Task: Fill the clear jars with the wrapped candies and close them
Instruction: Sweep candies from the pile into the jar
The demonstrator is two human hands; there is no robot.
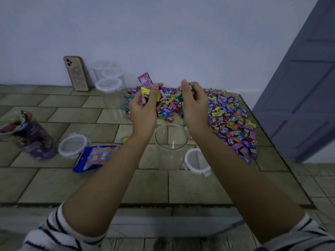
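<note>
Your left hand [145,107] is gripping a bunch of candies, and only a pink wrapper [145,81] and a yellow one [146,93] are poking out above the curled fingers; the rest is hiding in your palm. Your right hand [194,105] is curling round more candies, with just a sliver of green [192,90] peeking through, so the count is anyone's guess. Both hands are hovering at 12 o'clock over the open jar [171,140], which is standing upright and looking empty.

Its likely lid [196,161] is lying at 4 o'clock, partly covered by your right forearm. A second lid [73,144] is lying at 9 o'clock, and a blue bag [94,157] is slipping under your left forearm at 8 o'clock.

Far out at 9 o'clock, a filled jar [30,134] is lying tilted and blurred, with its mouth running off the edge; you cannot tell whether it is closed.

At 11 o'clock, a lidded jar [113,95] is standing clear and seemingly empty, with two more jars [107,69] fading into the wall behind it, beside a phone [77,73] leaning upright.

The candy pile [230,115] is spreading across the table [54,178] from 12 to 3 o'clock, partly behind your hands.
</note>
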